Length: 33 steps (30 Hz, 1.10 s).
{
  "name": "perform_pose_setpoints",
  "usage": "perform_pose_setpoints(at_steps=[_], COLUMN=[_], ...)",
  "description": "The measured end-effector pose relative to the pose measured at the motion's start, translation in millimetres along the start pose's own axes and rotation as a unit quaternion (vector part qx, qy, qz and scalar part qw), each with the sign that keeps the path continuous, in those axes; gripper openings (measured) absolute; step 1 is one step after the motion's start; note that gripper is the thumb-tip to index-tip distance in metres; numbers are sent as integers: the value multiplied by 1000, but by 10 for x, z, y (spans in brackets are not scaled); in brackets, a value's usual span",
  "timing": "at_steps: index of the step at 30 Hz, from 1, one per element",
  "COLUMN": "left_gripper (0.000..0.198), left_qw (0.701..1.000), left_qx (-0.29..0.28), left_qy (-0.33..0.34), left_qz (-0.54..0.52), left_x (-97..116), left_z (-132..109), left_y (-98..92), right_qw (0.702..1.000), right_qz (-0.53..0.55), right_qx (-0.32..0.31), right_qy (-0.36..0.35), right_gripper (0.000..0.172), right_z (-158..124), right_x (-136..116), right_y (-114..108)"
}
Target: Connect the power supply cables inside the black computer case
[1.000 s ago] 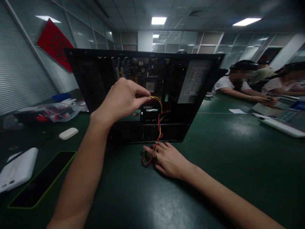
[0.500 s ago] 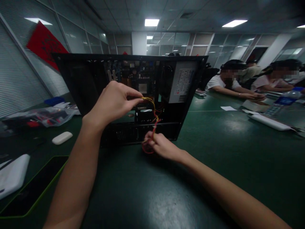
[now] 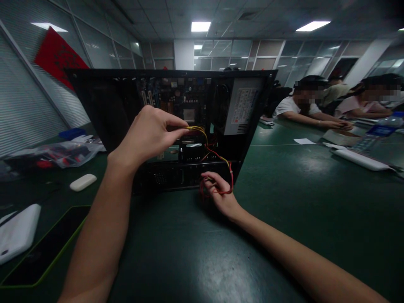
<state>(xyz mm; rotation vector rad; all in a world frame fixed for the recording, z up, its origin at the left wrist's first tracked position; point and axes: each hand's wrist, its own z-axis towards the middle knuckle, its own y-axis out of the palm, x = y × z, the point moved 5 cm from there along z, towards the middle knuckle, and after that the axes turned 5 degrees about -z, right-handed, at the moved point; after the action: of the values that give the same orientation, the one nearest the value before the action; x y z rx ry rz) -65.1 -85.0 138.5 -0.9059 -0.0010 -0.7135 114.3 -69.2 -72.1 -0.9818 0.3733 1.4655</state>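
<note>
An open black computer case [image 3: 158, 171] stands upright on the green table, its motherboard [image 3: 184, 94] and silver power supply [image 3: 243, 107] showing inside. In front of the opening, my left hand [image 3: 154, 130] pinches the yellow part of a thin cable [image 3: 217, 153] between thumb and fingertips. The cable's red and yellow wires curve down to my right hand [image 3: 221, 195], low before the case's bottom edge. There my curled fingers hold a loose bundle of the same wires, and one strand passes over the back of the hand. The cable's ends cannot be made out.
A phone in a green-edged case [image 3: 44, 248], a white device [image 3: 19, 231] and a white oval case [image 3: 83, 182] lie at left, near a plastic bag [image 3: 72, 153]. At right are a bottle [image 3: 378, 130], a paper sheet [image 3: 304, 141] and seated people [image 3: 303, 103].
My right hand has shifted slightly right and turned, and the cable now bows out to the right around it. My left hand keeps its pinch in nearly the same place.
</note>
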Motion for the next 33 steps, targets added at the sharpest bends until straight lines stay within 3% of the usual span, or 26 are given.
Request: perform_pose_setpoints(at_steps=[3, 5, 8, 11, 18, 24, 28, 33], left_gripper=[23, 23, 22, 20, 19, 24, 25, 24], left_qw=[1000, 1000, 999, 999, 999, 999, 995, 988], left_qx=[-14, -26, -31, -29, -33, 26, 84, 147], left_qy=[5, 9, 15, 11, 0, -20, -17, -5], left_qz=[4, 10, 7, -10, -19, -31, -50, -39], left_x=[-9, -11, -6, -6, -43, -42, 11, 81], left_z=[2, 6, 10, 3, -25, 1, 12, -17], left_y=[15, 40, 59, 50, -52, -152, -184, -240], right_qw=[963, 933, 923, 917, 871, 915, 938, 936], right_qz=[-166, -245, -308, -315, -416, -333, -296, -339], right_qx=[-161, -223, -209, -221, -251, -215, -150, -42], right_qy=[-137, -141, -96, -107, -68, -78, -100, -89], right_gripper=[18, 16, 14, 21, 23, 26, 28, 28], right_z=[-137, -199, -196, -200, -244, -181, 270, 1408], right_x=[-105, -75, -21, -33, -13, -75, -428, -852], right_y=[170, 243, 244, 270, 291, 324, 413, 686])
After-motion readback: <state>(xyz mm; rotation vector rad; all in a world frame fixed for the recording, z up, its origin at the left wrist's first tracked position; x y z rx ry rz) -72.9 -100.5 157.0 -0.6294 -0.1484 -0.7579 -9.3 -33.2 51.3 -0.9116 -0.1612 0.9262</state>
